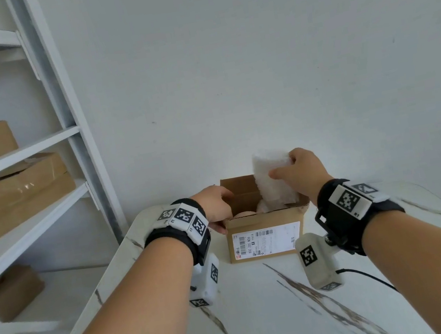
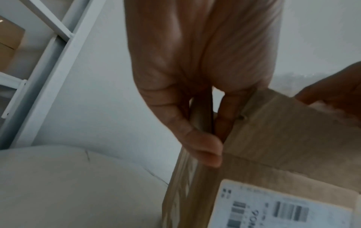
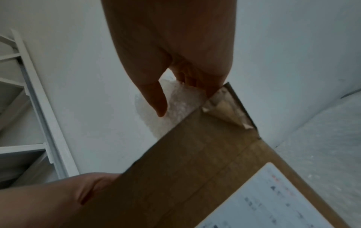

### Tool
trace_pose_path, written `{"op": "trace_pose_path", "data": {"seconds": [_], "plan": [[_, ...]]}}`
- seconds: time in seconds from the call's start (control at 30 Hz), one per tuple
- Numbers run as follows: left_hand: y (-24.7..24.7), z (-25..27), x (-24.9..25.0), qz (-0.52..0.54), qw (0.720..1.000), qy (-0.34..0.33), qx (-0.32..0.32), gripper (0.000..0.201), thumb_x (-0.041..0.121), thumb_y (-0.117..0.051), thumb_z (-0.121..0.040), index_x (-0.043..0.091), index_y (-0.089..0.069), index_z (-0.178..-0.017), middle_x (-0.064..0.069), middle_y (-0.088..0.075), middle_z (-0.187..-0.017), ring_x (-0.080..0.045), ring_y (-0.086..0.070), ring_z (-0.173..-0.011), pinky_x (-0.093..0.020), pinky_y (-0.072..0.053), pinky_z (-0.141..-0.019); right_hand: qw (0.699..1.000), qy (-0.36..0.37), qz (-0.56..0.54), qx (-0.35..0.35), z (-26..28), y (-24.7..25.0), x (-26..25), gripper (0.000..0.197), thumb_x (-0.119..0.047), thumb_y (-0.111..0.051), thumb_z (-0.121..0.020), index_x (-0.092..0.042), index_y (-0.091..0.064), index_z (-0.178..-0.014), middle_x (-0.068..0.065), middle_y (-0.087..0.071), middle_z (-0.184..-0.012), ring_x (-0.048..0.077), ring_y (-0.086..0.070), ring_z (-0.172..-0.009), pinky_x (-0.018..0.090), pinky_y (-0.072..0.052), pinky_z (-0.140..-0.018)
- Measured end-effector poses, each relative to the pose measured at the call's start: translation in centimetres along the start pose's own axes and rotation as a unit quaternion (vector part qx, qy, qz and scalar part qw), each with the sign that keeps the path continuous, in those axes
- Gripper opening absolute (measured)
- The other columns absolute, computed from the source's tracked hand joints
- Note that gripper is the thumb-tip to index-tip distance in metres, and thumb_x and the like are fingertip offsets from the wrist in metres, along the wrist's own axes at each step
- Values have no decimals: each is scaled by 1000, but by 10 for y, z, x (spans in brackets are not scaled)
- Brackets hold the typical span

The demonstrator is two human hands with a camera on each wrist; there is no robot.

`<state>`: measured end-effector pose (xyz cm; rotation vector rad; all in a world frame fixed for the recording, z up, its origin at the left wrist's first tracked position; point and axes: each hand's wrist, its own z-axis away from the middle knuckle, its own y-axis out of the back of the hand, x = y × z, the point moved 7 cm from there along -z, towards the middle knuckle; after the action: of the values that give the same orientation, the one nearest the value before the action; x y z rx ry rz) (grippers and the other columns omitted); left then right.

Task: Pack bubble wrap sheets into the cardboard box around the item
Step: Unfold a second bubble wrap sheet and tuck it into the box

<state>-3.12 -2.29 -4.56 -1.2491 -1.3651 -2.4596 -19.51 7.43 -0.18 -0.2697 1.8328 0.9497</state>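
Note:
An open cardboard box [image 1: 266,239] with a white shipping label stands on the marble table [image 1: 270,320]. My left hand [image 1: 216,208] pinches the box's left side flap [image 2: 201,120] between thumb and fingers. My right hand [image 1: 299,172] grips a folded white bubble wrap sheet [image 1: 273,178] that stands upright, its lower part inside the box at the right. In the right wrist view the bubble wrap [image 3: 181,100] shows between thumb and fingers above the box edge [image 3: 195,154]. A pale rounded item [image 1: 244,214] lies low in the box, mostly hidden.
A white metal shelf unit [image 1: 59,130] stands to the left and holds several brown cardboard boxes [image 1: 12,197]. A white wall is right behind the table. A black cable [image 1: 368,276] runs from my right wrist device over the table.

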Motion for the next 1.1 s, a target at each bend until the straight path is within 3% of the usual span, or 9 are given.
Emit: {"op": "trace_pose_path", "data": {"seconds": [0.13, 0.23, 0.33, 0.4, 0.47, 0.63, 0.8, 0.9, 1.1], "plan": [[-9, 5, 1, 28, 999, -29, 28, 73, -13, -53, -86, 15, -31, -150, -13, -39, -144, -32, -69, -91, -34, -61, -71, 1000, -2, -4, 29, 5, 11, 0, 35, -20, -70, -78, -13, -38, -68, 1, -39, -65, 16, -40, -59, 25, -33, -52], [-13, 8, 2, -23, 993, -67, 94, 80, -9, -59, -81, 20, -31, -150, -9, -41, -146, -31, -58, -118, -40, -54, -93, 999, -11, -30, 34, 9, 14, 0, 39, -22, -71, -78, -14, -35, -63, 1, -38, -63, 18, -39, -57, 26, -33, -51], [-14, 13, 1, -84, 981, -91, 151, 80, -3, -61, -80, 24, -31, -149, -4, -46, -146, -26, -48, -129, -34, -44, -104, 999, -16, -27, 26, 15, 10, 2, 30, -24, -74, -74, -7, -50, -70, 14, -55, -71, 30, -57, -68, 38, -49, -60], [-15, 15, 0, -91, 978, -97, 162, 80, -1, -62, -79, 25, -32, -148, -2, -46, -146, -25, -47, -130, -33, -43, -104, 1000, -20, -17, 11, 20, 1, 4, 30, -24, -76, -72, -1, -60, -81, 19, -64, -82, 33, -65, -77, 44, -56, -71], [-15, 15, 1, -89, 976, -103, 167, 78, 0, -63, -77, 24, -36, -146, -1, -51, -141, -25, -51, -126, -33, -45, -101, 1000, -17, -2, -16, 23, -13, 2, 30, -24, -77, -71, -3, -61, -85, 12, -63, -82, 26, -64, -74, 43, -57, -69], [-12, 15, 2, -75, 971, -115, 197, 42, 11, -60, -78, 14, -50, -119, -3, -63, -106, -25, -62, -97, -34, -53, -79, 993, -27, 85, -77, 28, -50, -2, 46, -24, -76, -72, -5, -59, -110, 11, -67, -100, 25, -65, -93, 34, -57, -75], [-5, 16, -6, -39, 966, -123, 226, 56, 4, -54, -77, 25, -53, -128, 2, -64, -115, -21, -59, -104, -25, -46, -81, 979, -74, 138, -132, 26, -62, 8, 62, -32, -83, -66, -4, -58, -116, 10, -67, -98, 26, -65, -84, 29, -52, -58], [-1, 14, -5, -15, 964, -132, 232, 56, 2, -56, -78, 24, -57, -130, 1, -64, -125, -21, -57, -114, -23, -44, -89, 979, -63, 133, -139, 23, -66, 9, 65, -29, -83, -64, -6, -58, -120, 10, -68, -104, 27, -65, -92, 39, -58, -76], [1, 11, -2, -1, 962, -140, 234, 56, -1, -56, -77, 22, -62, -127, 0, -65, -126, -20, -57, -118, -26, -46, -97, 953, -34, 246, -173, 33, -75, -20, 12, -16, -52, -89, -7, -60, -91, 12, -65, -101, 29, -63, -104, 38, -51, -93]]}}
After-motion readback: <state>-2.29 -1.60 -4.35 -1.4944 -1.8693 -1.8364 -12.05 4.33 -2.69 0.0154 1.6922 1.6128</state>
